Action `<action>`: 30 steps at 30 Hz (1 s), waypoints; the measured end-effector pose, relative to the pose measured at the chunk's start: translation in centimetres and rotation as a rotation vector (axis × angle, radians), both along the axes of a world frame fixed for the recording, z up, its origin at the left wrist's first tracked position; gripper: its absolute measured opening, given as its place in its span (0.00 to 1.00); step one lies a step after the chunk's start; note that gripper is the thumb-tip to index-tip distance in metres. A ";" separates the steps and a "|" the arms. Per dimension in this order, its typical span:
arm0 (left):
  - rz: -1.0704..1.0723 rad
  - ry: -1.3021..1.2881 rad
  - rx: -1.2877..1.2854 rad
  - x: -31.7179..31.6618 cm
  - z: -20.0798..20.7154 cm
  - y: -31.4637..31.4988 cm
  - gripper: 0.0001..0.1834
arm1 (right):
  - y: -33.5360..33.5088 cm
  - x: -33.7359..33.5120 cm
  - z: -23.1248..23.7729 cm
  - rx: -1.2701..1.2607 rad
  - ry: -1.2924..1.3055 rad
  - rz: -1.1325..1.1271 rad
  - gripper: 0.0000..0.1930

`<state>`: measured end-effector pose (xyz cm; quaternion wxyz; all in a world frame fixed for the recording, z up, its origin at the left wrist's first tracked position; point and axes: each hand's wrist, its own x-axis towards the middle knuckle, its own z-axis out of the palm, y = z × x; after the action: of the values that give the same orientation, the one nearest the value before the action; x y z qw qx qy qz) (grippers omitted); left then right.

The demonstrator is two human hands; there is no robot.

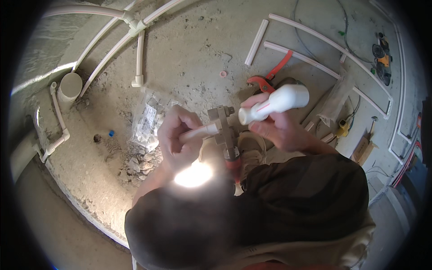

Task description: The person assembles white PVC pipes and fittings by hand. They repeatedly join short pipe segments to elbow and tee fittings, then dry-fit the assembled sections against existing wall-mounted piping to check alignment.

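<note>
Concrete floor underlies the scene I watch remotely: my left hand has its grip closed around a white pipe ending at a grey metal tool head, my right hand gripping a white bulbous fitting beside it.
</note>
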<state>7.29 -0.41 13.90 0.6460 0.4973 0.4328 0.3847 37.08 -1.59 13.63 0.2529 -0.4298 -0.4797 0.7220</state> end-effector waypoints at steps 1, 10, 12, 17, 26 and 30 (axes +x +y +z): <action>-0.021 -0.029 0.032 0.3 0.3 0.0 0.07 | -0.2 -0.5 1.1 -0.040 0.014 0.004 0.23; -0.094 0.016 0.176 0.7 2.2 -0.2 0.10 | 0.1 -2.1 3.1 -0.083 0.156 0.072 0.22; -0.089 0.027 0.189 1.0 2.2 -0.4 0.10 | 0.0 -2.3 3.0 -0.079 0.120 0.094 0.22; -0.100 0.120 0.266 1.2 2.6 -0.2 0.12 | 0.0 -2.6 3.0 0.057 0.070 0.082 0.21; -0.128 0.173 0.362 1.7 2.8 0.4 0.15 | 0.4 -2.4 3.1 0.034 0.041 0.148 0.20; -0.181 0.150 0.463 1.7 2.7 0.8 0.11 | 0.3 -2.4 3.0 0.292 -0.069 0.177 0.21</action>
<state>9.03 0.34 16.60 0.5129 0.6958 0.3336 0.3761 34.64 -1.32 16.62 0.2312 -0.3692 -0.6237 0.6490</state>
